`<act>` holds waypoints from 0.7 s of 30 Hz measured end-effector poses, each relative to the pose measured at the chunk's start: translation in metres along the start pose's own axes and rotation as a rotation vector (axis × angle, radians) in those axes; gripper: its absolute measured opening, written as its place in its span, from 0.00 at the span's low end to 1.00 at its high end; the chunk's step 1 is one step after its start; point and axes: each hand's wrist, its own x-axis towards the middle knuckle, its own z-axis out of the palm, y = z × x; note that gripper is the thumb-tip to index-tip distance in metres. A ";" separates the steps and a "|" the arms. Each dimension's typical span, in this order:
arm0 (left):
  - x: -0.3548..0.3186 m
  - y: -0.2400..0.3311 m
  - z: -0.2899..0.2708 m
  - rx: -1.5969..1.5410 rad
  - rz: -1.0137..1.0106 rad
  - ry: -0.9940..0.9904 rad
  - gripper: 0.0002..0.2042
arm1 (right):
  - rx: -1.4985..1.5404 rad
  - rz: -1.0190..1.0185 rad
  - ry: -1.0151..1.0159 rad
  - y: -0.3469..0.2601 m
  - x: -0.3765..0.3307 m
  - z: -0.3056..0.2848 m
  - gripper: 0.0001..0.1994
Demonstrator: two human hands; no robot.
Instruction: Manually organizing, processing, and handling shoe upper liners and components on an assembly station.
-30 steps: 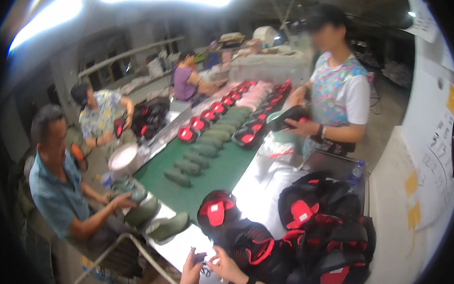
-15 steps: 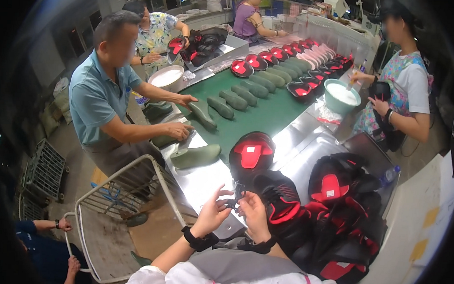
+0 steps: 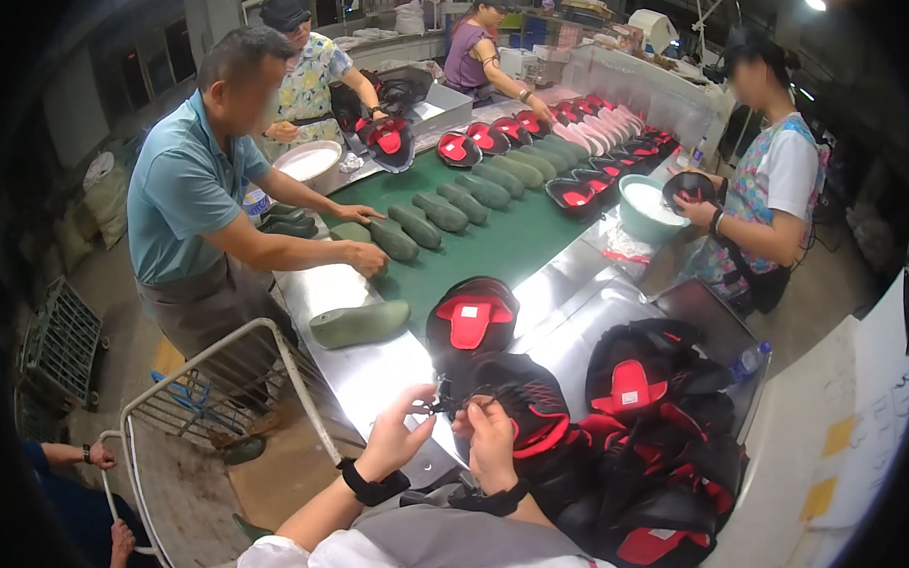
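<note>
Close in front of me, above the near end of the metal table (image 3: 372, 366), my left hand (image 3: 397, 440) and my right hand (image 3: 490, 440) work on a small black item (image 3: 445, 394). It has a shiny part and looks strand-like on the right; its kind is too small to tell. Fingers and thumb of each hand pinch it from opposite sides. Just beyond my right hand lies a black shoe upper (image 3: 531, 392) with red lining. Another upper (image 3: 472, 320) stands behind it, its red insole side showing. A green shoe last (image 3: 361, 325) rests ahead of my left hand.
A pile of black-and-red uppers (image 3: 658, 471) fills the right side. Rows of lasts (image 3: 442, 211) and uppers line the green belt (image 3: 476, 250). Co-workers stand around it; one handles lasts at left. A wire cart (image 3: 291, 378) sits at lower left, a basin (image 3: 652, 211) at right.
My hands have drawn slightly apart with the black item between them. At left, the co-worker's last has joined the row. The co-worker at right has turned an upper over beside the basin.
</note>
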 end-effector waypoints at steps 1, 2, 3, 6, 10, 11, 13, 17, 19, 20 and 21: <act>0.000 0.003 0.000 -0.005 0.003 0.003 0.20 | 0.005 0.003 -0.008 -0.001 -0.001 0.001 0.05; 0.001 0.007 0.000 0.045 0.035 -0.001 0.19 | 0.005 -0.001 -0.016 -0.001 0.000 0.000 0.05; 0.002 0.009 0.001 0.095 0.067 -0.005 0.19 | 0.007 0.003 -0.018 -0.002 0.000 0.000 0.05; 0.001 0.004 -0.001 0.068 -0.034 -0.133 0.15 | 0.001 0.019 -0.078 -0.006 -0.002 0.004 0.06; -0.005 -0.016 0.008 -0.436 -0.359 0.022 0.09 | 0.024 -0.139 -0.113 -0.012 -0.004 0.011 0.15; -0.005 -0.016 0.009 -0.431 -0.364 0.024 0.09 | -0.001 -0.147 -0.095 -0.012 -0.003 0.009 0.16; -0.006 -0.018 0.009 -0.594 -0.374 0.044 0.11 | -0.034 -0.121 -0.070 -0.011 -0.003 0.009 0.14; -0.006 -0.014 0.007 -0.521 -0.413 0.050 0.08 | -0.115 0.003 -0.122 -0.010 -0.005 0.012 0.10; -0.006 -0.008 0.006 -0.554 -0.429 0.062 0.07 | -0.188 0.013 -0.143 -0.008 -0.004 0.013 0.10; -0.005 -0.005 0.007 -0.593 -0.443 0.071 0.07 | -0.187 0.012 -0.142 -0.007 -0.004 0.013 0.10; -0.006 -0.007 0.007 -0.593 -0.443 0.070 0.07 | -0.189 -0.006 -0.162 -0.006 -0.004 0.012 0.10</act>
